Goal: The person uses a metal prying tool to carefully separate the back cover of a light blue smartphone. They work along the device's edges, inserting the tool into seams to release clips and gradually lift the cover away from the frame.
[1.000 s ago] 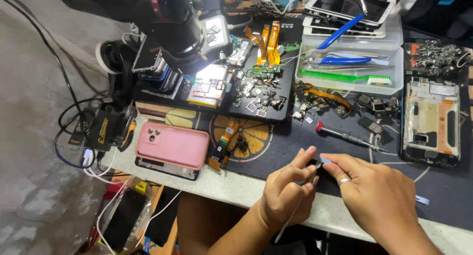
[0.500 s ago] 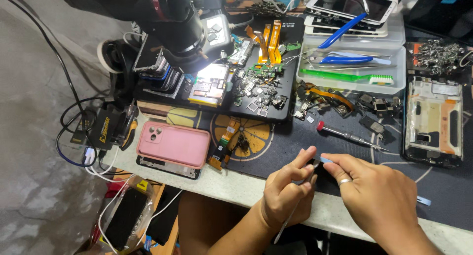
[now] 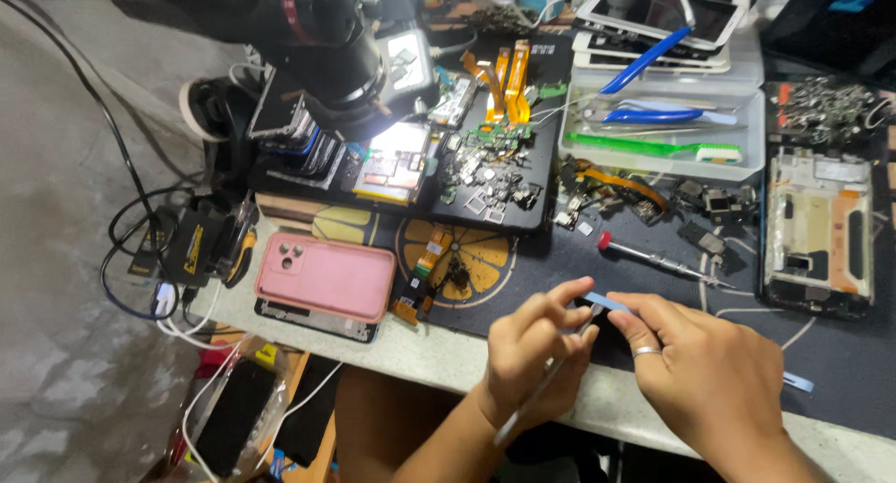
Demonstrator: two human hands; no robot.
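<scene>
In the head view, the left hand (image 3: 532, 352) and the right hand (image 3: 709, 376) met over the dark work mat (image 3: 840, 352), near the front edge of the bench. Between them was a thin pale blue strip (image 3: 607, 303), which looked like tape or a protective film. The right thumb and forefinger were closed on one end of it. The left hand was closed around slim metal tweezers (image 3: 546, 382), and its forefinger reached over to touch the other end of the strip.

To do this step well, I judged that the strip should be kept taut and level, with the pull slow, so that it did not curl or stick to the fingers. The tweezers should take only the edge.

The left hand was turned palm inward, knuckles up, with the tweezers running back toward the wrist. The right hand lay palm down, with a ring on one finger, and the wrist came from the lower right.

Near the hands lay a pink phone case (image 3: 327, 276), a red-capped screwdriver (image 3: 663, 259) and an opened phone frame (image 3: 819, 231).
</scene>
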